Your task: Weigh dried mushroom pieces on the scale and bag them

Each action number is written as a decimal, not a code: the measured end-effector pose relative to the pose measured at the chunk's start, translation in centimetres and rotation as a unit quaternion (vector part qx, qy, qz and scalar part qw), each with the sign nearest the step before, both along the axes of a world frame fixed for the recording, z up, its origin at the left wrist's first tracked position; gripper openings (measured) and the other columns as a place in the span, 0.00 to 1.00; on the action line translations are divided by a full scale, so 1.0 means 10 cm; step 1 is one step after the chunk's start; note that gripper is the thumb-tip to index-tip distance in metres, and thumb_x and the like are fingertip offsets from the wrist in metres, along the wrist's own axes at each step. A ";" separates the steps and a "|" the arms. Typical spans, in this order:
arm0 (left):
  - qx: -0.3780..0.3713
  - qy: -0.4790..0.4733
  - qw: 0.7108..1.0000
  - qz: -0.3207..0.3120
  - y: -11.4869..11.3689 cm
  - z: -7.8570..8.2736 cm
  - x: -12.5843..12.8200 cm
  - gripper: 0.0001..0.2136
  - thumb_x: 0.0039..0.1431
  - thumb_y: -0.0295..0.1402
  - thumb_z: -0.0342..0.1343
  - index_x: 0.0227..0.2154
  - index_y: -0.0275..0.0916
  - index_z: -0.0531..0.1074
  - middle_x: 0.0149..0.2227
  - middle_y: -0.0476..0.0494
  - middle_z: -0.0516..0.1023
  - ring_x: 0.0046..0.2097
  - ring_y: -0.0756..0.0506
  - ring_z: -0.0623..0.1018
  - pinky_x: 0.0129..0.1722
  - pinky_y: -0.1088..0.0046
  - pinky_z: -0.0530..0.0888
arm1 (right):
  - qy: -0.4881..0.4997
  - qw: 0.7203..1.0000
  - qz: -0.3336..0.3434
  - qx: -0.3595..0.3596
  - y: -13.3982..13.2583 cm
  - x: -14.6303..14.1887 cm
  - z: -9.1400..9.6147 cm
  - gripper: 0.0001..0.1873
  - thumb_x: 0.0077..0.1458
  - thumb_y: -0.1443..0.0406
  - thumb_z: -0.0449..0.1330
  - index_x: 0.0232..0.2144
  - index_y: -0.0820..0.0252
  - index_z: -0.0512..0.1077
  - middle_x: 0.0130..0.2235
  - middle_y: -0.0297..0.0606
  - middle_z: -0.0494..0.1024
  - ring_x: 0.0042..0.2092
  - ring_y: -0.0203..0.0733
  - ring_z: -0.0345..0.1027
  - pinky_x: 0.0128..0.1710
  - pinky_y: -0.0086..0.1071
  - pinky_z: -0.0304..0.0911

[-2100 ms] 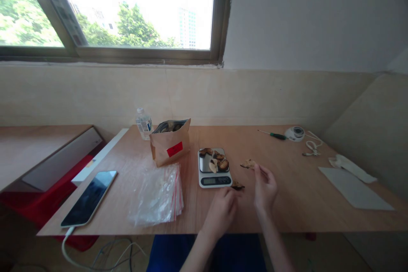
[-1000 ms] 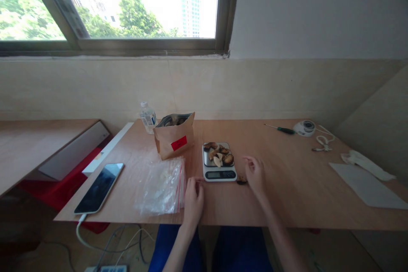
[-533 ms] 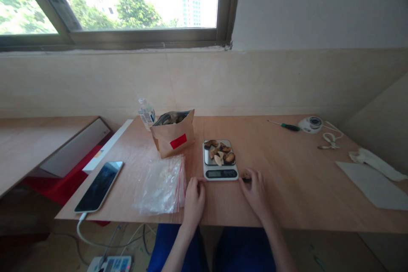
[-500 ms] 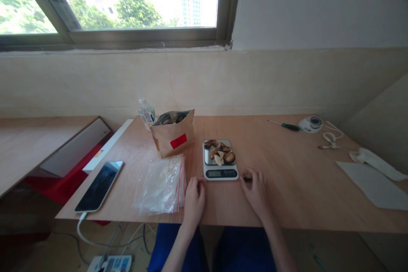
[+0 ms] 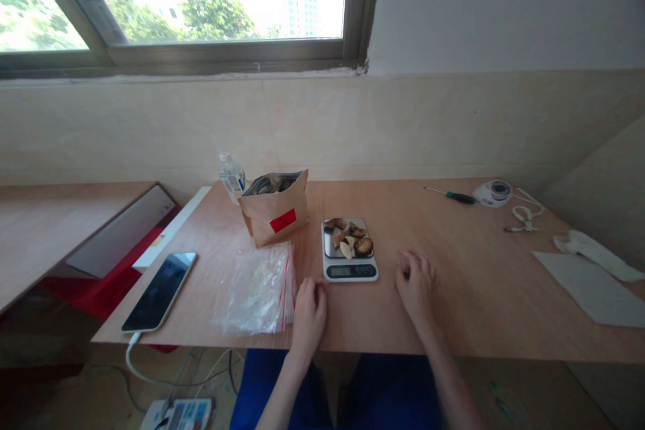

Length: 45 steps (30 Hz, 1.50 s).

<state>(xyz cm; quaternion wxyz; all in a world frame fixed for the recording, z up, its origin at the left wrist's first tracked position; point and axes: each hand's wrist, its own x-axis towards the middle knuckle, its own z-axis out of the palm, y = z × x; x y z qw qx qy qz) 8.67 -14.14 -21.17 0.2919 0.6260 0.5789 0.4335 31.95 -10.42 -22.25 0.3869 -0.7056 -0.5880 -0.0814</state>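
Grips curled, can't tell if I'm holding anything; scale sits just ahead between my left hand and right hand, left nearer.

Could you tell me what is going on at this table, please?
A seated person rests both hands on the wooden table. The left hand lies between the clear plastic bags and a scale bearing dried slices; the right hand sits just right of the scale, fingers curled down. An open brown paper bag stands behind.
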 end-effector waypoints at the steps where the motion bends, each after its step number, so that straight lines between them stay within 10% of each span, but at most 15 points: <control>1: 0.000 0.000 1.000 -0.001 0.00 0.01 0.00 0.08 0.59 0.26 0.41 0.32 0.39 0.65 0.36 0.43 0.70 0.42 0.45 0.71 0.44 0.64 0.67 | 0.006 1.000 0.017 0.005 0.06 0.01 0.05 0.14 0.54 0.65 0.48 0.40 0.59 0.70 0.44 0.47 0.71 0.47 0.52 0.60 0.47 0.46 0.53; 11: 0.008 0.005 1.000 -0.012 -0.01 0.00 0.00 0.09 0.60 0.26 0.41 0.33 0.40 0.66 0.36 0.43 0.70 0.42 0.45 0.71 0.44 0.65 0.66 | 0.074 0.952 0.292 -0.060 0.78 -0.12 0.45 0.25 0.63 0.58 0.38 0.41 0.53 0.74 0.47 0.39 0.73 0.50 0.43 0.63 0.52 0.41 0.54; 28: 0.015 0.005 1.000 -0.006 -0.01 0.04 0.00 0.09 0.59 0.25 0.40 0.32 0.39 0.66 0.35 0.43 0.71 0.40 0.45 0.72 0.43 0.65 0.68 | 0.251 0.921 0.265 -0.134 1.21 0.02 -0.02 0.23 0.48 0.48 0.56 0.34 0.63 0.70 0.35 0.42 0.76 0.36 0.42 0.70 0.37 0.36 0.65; 37: 0.015 0.012 1.000 -0.004 -0.01 0.02 0.00 0.09 0.59 0.25 0.41 0.32 0.39 0.66 0.35 0.43 0.71 0.40 0.45 0.72 0.43 0.65 0.68 | 0.057 0.992 0.084 -0.070 0.92 0.57 -0.05 0.18 0.49 0.53 0.53 0.31 0.62 0.72 0.32 0.44 0.74 0.35 0.46 0.66 0.37 0.40 0.60; 45: 0.009 0.016 1.000 -0.012 0.00 0.02 0.00 0.09 0.58 0.25 0.40 0.32 0.39 0.66 0.36 0.42 0.71 0.41 0.44 0.72 0.43 0.64 0.68 | -0.020 0.989 0.107 -0.097 0.17 0.63 -0.04 0.18 0.55 0.58 0.48 0.43 0.60 0.69 0.44 0.46 0.71 0.47 0.50 0.64 0.47 0.46 0.57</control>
